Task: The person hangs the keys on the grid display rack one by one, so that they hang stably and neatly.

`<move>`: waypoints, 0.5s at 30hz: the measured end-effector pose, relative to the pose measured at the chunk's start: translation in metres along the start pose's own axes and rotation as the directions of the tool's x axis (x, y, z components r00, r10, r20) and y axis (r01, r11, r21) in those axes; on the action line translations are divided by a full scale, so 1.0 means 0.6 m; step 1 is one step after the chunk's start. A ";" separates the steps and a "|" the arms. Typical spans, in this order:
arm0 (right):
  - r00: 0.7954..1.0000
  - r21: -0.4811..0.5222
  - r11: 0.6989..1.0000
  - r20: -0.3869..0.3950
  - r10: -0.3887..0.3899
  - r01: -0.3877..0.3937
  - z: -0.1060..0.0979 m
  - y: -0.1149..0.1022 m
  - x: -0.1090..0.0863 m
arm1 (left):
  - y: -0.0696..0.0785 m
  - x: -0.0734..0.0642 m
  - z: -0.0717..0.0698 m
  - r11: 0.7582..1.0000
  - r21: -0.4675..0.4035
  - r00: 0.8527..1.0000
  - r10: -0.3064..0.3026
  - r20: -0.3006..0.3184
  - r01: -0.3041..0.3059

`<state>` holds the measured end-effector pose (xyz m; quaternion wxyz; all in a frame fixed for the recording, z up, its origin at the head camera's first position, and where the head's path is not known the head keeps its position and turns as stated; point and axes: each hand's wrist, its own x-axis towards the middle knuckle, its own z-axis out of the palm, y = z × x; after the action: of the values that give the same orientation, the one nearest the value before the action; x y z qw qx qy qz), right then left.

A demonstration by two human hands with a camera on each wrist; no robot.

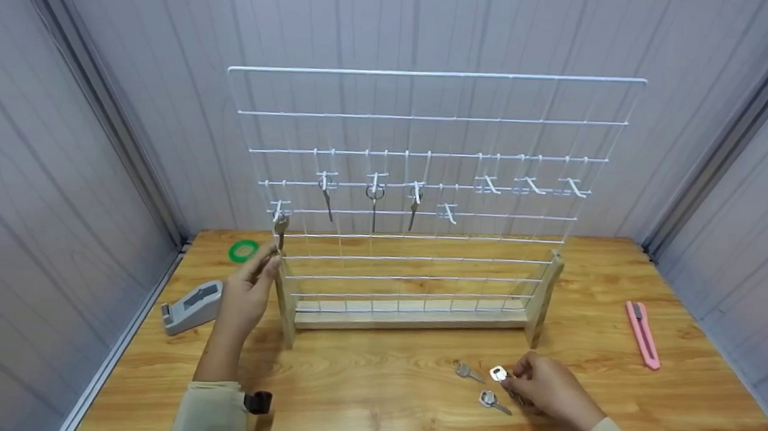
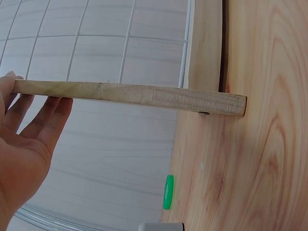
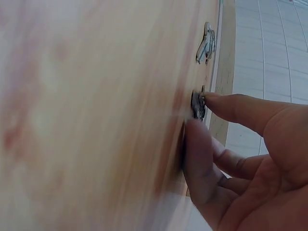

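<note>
A white wire grid rack [image 1: 437, 74] stands in a wooden base. My left hand [image 1: 248, 290] grips the upper end of its left wooden post [image 2: 139, 95], fingers on one side and thumb near the tip. Just above that hand a key [image 1: 281, 224] hangs from the leftmost hook [image 1: 279, 209]. Low on the right, my right hand [image 1: 552, 385] pinches a key [image 1: 498, 373] by its head between thumb and index finger, close to the tabletop. Two more keys with rings, one farther back [image 1: 468, 371] and one nearer [image 1: 494, 401], lie to its left.
Three keys, one on the middle hook [image 1: 375, 198], hang along the grid; several other hooks [image 1: 489, 183] are bare. Green tape [image 1: 233, 252] and a grey tape dispenser [image 1: 192, 309] sit at left. A pink utility knife [image 1: 642, 334] lies on the right of the wooden table [image 1: 360, 411].
</note>
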<state>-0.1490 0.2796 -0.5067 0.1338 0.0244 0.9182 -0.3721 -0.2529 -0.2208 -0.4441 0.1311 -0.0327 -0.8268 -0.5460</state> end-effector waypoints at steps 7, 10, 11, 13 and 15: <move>0.999 -0.028 0.999 -0.009 -0.046 0.046 0.001 -0.002 0.002 | 0.000 0.000 -0.001 1.000 0.009 1.000 -0.004 0.001 0.004; 0.997 -0.031 0.996 -0.004 -0.078 0.078 -0.001 0.000 0.004 | 0.000 0.001 -0.002 1.000 0.009 1.000 -0.006 0.005 0.006; 0.997 -0.022 0.996 0.004 -0.083 0.083 -0.001 0.001 0.005 | -0.001 0.001 -0.002 1.000 0.010 1.000 -0.007 0.004 0.006; 0.996 0.003 0.997 0.028 -0.083 0.083 -0.004 0.002 0.006 | 0.000 0.001 -0.002 1.000 0.011 1.000 -0.008 0.004 0.008; 0.996 0.039 0.997 0.060 -0.072 0.070 -0.007 0.003 0.006 | 0.001 0.000 -0.001 1.000 0.006 1.000 -0.013 0.004 0.013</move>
<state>-0.1533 0.2834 -0.5062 0.1480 -0.0174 0.9069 -0.3941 -0.2528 -0.2213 -0.4432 0.1259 -0.0281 -0.8289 -0.5443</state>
